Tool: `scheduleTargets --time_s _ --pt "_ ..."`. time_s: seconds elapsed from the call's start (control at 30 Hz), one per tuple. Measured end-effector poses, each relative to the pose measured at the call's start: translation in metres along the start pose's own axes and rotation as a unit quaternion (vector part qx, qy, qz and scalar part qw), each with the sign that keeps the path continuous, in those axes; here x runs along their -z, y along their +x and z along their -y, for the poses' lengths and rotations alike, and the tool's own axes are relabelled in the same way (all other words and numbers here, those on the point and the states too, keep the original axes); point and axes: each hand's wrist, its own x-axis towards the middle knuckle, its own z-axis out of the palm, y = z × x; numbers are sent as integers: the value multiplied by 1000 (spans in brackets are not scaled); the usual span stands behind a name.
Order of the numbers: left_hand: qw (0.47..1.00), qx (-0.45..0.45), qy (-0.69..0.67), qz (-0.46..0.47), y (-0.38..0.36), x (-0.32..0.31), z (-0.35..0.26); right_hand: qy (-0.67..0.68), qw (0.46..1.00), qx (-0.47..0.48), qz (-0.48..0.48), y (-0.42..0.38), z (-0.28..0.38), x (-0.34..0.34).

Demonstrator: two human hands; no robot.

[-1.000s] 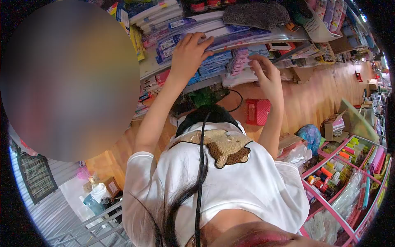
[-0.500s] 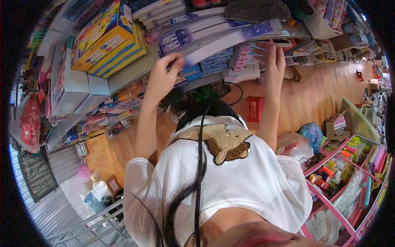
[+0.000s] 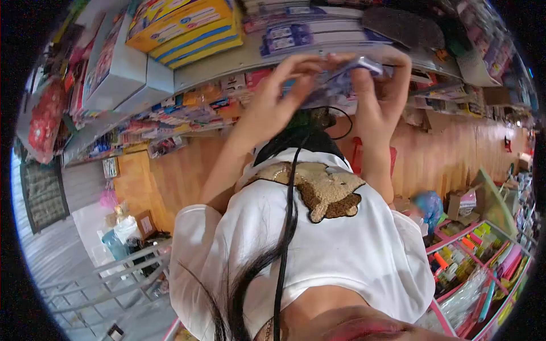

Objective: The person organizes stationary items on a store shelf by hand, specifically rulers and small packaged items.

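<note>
My left hand [image 3: 276,99] and my right hand [image 3: 380,96] are raised in front of me and both grip a flat purple-and-blue plastic packet [image 3: 341,78], one at each end. The packet is held level just below the edge of a grey shelf [image 3: 239,59]. On that shelf lie more long blue-and-white packets [image 3: 296,31] in stacks. My white shirt fills the lower middle of the view.
Yellow and blue boxes [image 3: 187,23] sit on the shelf to the left, with grey boxes [image 3: 122,62] beside them. A lower shelf holds small goods. A pink rack [image 3: 478,261] with markers stands at the right. Wooden floor runs between, with a red basket [image 3: 359,156] on it.
Both hands have come off the shelf stack and drawn back toward me, bringing one packet down between them. The view has shifted to the right.
</note>
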Motion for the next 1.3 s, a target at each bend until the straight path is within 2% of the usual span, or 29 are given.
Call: scheduleTargets --time_s 0.03,0.1,0.13,0.2,0.23,0.33,0.43,0.57,0.67,0.8,0.97,1.1,1.3 --pt "998 -54 -23 -25 0 -9 -8 39 998 -33 -19 -1 13 -15" --pt "997 -62 6 -48 0 -18 -14 37 999 -27 13 -5 8 -22" --pt "996 -66 20 -58 -1 -19 -16 65 996 -58 -2 -6 8 -24" --pt "994 -1 97 -52 -6 -12 -18 117 985 -120 -35 -8 8 -24" --pt "989 31 134 -46 -8 -7 -18 103 987 -118 -28 -7 8 -21" --pt "967 -39 252 -22 -10 8 -9 75 988 -136 -6 -2 16 -11" --pt "950 -38 309 -11 -16 18 -15 141 967 -202 65 0 22 -7" --pt "931 -56 359 14 -20 27 -26 142 958 -238 70 -5 26 -9" --pt "955 -44 293 9 -23 28 -28 101 956 -260 90 -7 29 -14" --pt "991 -79 100 -37 -25 20 -25 201 911 -332 140 -10 26 -17" --pt "981 -75 160 -80 -28 33 -29 353 837 -398 130 -18 20 -34" --pt "974 -90 180 -108 -34 40 -28 352 824 -424 128 -22 24 -49" --pt "973 -56 174 -142 -45 45 -33 390 804 -423 152 -29 20 -61"
